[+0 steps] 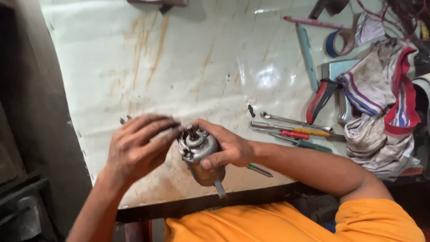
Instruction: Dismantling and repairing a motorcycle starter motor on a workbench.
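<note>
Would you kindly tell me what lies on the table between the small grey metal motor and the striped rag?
In the head view, screwdrivers and a spanner lie between the small grey metal motor, held in the right hand, and the striped rag.

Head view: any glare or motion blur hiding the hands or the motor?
Head view: glare patch on the white tabletop, clear of the work; left hand is motion-blurred at the fingers; right hand and small motor are fairly sharp; left edge is dark.

right hand [226, 148] grips small motor [200, 154] | left hand [136, 145] at its shaft
</note>
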